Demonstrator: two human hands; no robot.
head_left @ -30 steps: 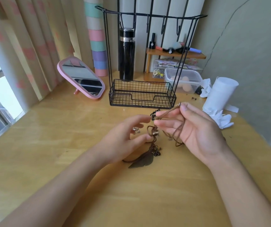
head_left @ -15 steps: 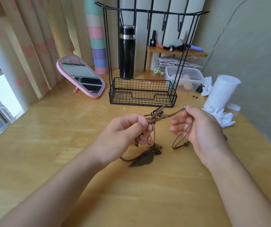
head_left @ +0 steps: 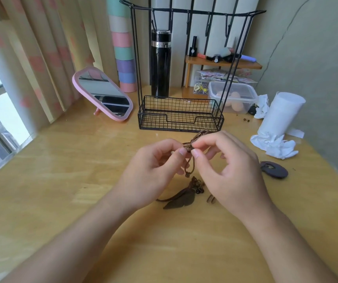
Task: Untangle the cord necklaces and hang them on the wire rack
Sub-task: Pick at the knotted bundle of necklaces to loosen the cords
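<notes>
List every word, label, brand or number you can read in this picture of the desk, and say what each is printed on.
No text can be read anywhere in this view.
Printed sheets under the wooden shelf: colourful, too blurred to read.
Small black bottle on the shelf: pale round mark, too small to read.
Black flask: silver band, no legible lettering.
</notes>
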